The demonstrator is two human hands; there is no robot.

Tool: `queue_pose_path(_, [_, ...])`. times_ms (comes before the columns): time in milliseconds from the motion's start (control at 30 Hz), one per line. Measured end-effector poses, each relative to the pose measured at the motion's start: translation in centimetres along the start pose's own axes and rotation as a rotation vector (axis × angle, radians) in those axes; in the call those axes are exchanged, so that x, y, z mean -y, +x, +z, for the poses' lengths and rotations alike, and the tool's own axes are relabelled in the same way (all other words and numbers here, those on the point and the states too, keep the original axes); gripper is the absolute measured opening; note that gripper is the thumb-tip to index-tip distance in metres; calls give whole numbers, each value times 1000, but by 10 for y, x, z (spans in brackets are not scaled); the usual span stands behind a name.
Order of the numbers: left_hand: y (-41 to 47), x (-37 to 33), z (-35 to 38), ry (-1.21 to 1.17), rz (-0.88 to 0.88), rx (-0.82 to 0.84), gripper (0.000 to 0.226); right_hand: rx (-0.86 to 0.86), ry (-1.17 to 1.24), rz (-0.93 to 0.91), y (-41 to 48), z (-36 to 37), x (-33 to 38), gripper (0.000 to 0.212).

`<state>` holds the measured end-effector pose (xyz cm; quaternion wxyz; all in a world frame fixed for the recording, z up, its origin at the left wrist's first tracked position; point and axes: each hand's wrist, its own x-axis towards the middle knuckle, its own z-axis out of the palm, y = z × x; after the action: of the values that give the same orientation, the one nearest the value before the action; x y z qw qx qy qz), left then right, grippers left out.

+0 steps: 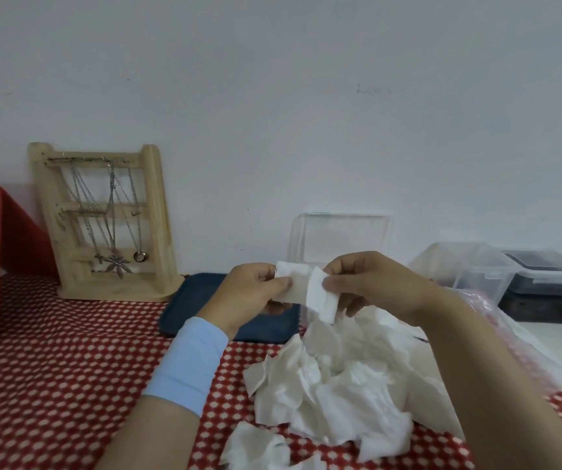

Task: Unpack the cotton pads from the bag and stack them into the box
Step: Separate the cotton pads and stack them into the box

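With your left hand [256,290] and right hand [371,283] both pinching cotton pads [310,286] at mid-frame, seemingly two overlapped, a careless pull could drop one onto the loose pile [334,395] short of the clear box [340,239].

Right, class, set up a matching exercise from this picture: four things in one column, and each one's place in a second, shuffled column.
Things:
1. jewellery stand
2. blue tray
3. loose cotton pads
4. clear box

Places:
A. heaped on the cloth, below the hands
B. against the wall, behind the hands
C. far left, by the red frame
D. flat, under the left hand

Pairs: 1-C, 2-D, 3-A, 4-B
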<state>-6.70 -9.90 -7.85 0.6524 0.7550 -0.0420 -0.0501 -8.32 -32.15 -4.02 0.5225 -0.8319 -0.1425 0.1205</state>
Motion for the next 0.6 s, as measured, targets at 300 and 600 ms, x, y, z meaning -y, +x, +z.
queue_pose_path(300, [-8,-8,14,-40,-77,50,19,-114,-61,-8,3,4,0,12])
queue_pose_path(600, [-15,-14,17,-192,-111,159,18,-243,-193,-90,8,15,5,10])
